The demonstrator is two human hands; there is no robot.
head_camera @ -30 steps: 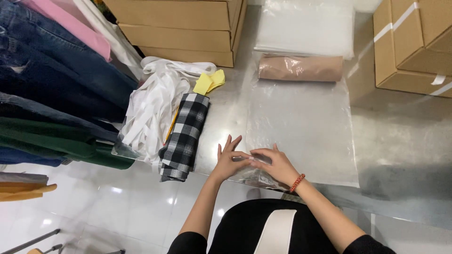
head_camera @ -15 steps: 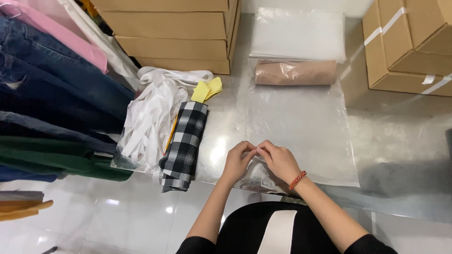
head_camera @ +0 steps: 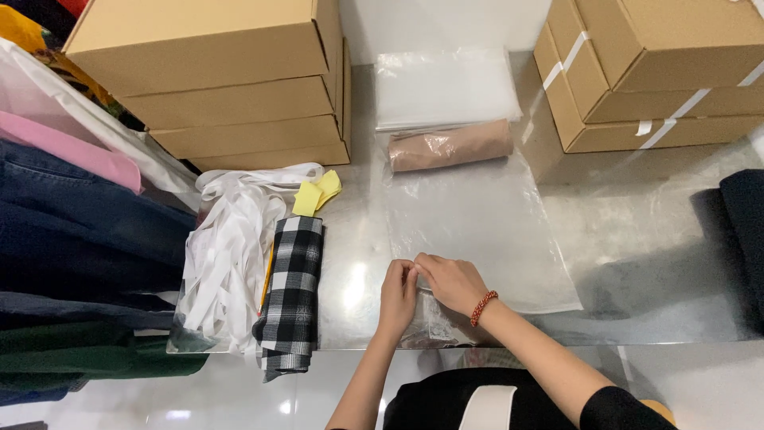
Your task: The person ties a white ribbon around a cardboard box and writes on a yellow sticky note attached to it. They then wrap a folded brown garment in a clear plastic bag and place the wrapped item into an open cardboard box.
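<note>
While both hands met at the near corner of a clear plastic bag lying flat on the shiny desk, the left hand and the right hand touched fingertip to fingertip. Their fingers were curled and pressed together, pinching the thin film at that corner; whether the two layers had parted could not be told. A red bead bracelet sat on the right wrist.

Beyond the bag lay a rolled brown garment in plastic, and beyond that a stack of more clear bags. Left of the bag lay a folded black-and-white checked cloth, then a bundle of white straps with yellow tags. Cardboard boxes stood at the far left and far right of the bag.

Judged from this, the pinch would go best with a light rubbing of thumb against forefinger, the film kept flat and not tugged, since it would crease or slide easily.
</note>
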